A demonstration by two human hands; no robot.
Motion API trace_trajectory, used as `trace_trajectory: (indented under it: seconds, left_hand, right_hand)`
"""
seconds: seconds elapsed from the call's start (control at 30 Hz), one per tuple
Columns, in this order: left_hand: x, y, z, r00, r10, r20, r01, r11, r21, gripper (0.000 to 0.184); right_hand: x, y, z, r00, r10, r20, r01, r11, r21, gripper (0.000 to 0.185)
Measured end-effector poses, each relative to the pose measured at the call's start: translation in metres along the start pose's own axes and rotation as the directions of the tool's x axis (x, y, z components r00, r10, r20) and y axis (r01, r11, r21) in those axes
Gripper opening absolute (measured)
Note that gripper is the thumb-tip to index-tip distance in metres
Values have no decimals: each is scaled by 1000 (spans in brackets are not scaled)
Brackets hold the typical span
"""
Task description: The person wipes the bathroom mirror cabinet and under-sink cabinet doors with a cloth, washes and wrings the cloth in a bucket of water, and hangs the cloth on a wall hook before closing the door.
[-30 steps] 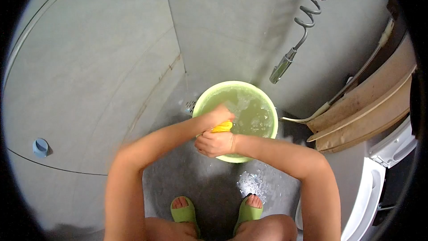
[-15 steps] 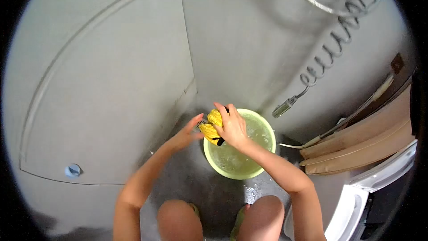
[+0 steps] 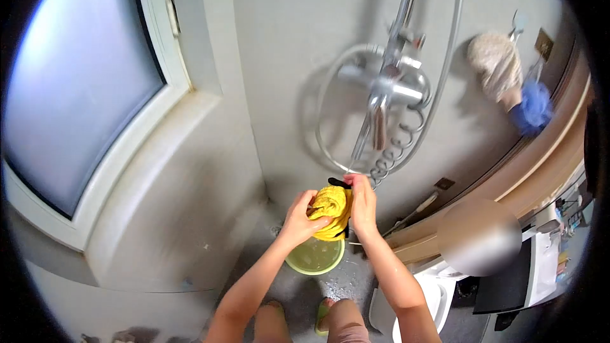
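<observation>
A bunched yellow cloth with black trim is between my two hands, up above the basin. My left hand wraps around its left side, the thumb lying across the front. On the opposite side my right hand holds the cloth's edge, fingers pointing up beside a black strip of it. Below the hands, the light green basin stands on the floor with water in it. The cloth and hands cover the basin's far part.
A chrome shower mixer with a coiled hose is on the wall ahead. A frosted window is at left. A bath mitt and blue bath puff hang at right. A white toilet stands low right.
The view has tilted up, bringing in the window and mixer. The yellow cloth has risen from the basin's rim to above it. My left hand, apart from it before, now grips it.
</observation>
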State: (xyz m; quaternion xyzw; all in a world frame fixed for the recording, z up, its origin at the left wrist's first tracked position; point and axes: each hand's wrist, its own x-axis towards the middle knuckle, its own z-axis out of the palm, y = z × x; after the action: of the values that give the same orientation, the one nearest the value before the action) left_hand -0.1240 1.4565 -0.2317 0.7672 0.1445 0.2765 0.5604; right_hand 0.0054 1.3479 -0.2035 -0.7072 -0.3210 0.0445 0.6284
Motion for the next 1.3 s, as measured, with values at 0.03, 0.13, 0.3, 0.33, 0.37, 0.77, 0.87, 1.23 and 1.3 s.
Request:
trace_trajectory:
  seconds: [0.03, 0.13, 0.3, 0.33, 0.37, 0.77, 0.87, 1.23, 1.3]
  left_hand:
    - [7, 34, -5, 1000, -8, -28, 9, 1000, 15, 49]
    - [16, 94, -13, 997, -12, -82, 11, 1000, -11, 48]
    - [6, 140, -26, 970, -63, -236, 66, 998, 3, 44]
    - [2, 146, -29, 961, -61, -271, 69, 997, 21, 44]
    - [-4, 151, -32, 953, -58, -298, 56, 998, -15, 46]
    - [-215, 263, -94, 312, -102, -945, 444, 895, 50, 39]
    - [-303, 318, -101, 201, 202, -958, 926, 281, 253, 44]
    - [-524, 468, -31, -410, -73, -909, 132, 981, -139, 28]
    - [-570, 479, -12, -401, -127, -907, 79, 982, -172, 27]
  right_hand:
    - [13, -37, -6, 998, -10, -63, 14, 998, 64, 45]
    - [45, -76, -15, 986, 151, -69, -145, 986, 80, 48]
    - [55, -57, -18, 989, 129, -74, -135, 987, -89, 48]
    - [55, -58, -21, 995, 103, 5, -101, 983, -153, 48]
    - [53, -57, -23, 976, 156, 153, -124, 972, -201, 43]
    - [-22, -225, 15, 416, -240, 877, -106, 945, 309, 14]
    - [-56, -246, 52, 166, -333, 928, -85, 933, 350, 14]
    - [-295, -385, 118, -253, -898, 361, 10, 371, 929, 16]
    - [-345, -412, 99, -359, -846, 393, -123, 461, 879, 17]
